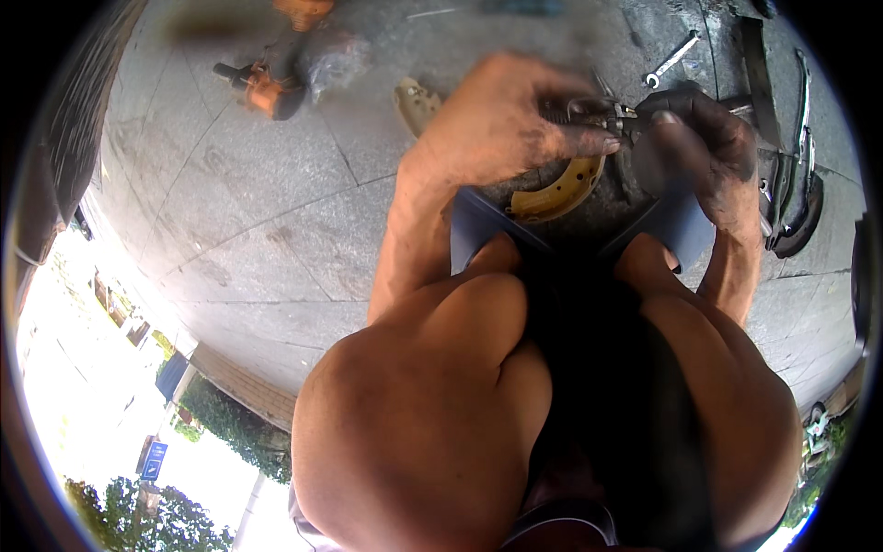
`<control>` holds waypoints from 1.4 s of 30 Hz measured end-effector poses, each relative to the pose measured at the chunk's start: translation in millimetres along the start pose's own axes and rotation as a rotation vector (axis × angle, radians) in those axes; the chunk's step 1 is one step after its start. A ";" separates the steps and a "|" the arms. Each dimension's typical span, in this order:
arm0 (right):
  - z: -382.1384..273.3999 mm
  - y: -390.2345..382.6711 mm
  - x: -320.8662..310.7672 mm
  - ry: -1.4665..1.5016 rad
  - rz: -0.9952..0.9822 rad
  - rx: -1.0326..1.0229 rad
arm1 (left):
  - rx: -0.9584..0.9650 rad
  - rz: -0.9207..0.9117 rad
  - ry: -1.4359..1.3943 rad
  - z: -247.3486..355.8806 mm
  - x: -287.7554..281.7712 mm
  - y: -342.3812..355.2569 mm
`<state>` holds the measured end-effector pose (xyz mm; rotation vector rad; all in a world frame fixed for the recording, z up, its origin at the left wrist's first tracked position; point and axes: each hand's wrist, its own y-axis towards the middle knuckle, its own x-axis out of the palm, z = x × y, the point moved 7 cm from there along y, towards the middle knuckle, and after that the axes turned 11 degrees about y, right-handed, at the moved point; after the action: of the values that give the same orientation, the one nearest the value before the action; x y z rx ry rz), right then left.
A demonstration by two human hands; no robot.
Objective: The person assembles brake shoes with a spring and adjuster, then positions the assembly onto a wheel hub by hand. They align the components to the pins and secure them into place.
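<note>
Bent bare knees [405, 396] across the lower frame; pinched a small metal fitting [614, 120] at upper right in the left hand [510, 120], long axis roughly sideways, toward the adjacent right hand [704, 147]; couldn't tell the latter's blurred grip.

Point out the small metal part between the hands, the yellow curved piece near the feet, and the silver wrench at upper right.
Small metal part [615, 120], head view: exposed middle.
Yellow curved piece [557, 197], head view: broad curved face.
Silver wrench [675, 60], head view: middle of shank.
</note>
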<state>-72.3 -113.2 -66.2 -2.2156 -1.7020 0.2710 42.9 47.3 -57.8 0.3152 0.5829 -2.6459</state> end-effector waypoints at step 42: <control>-21.5 0.8 24.3 0.133 -0.060 -0.255 | -0.016 0.040 0.067 -1.2 -6.2 -0.1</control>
<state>-57.6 -93.1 -45.3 -2.2927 -1.8120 -0.1131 48.6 50.0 -57.0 0.4077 0.6123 -2.5993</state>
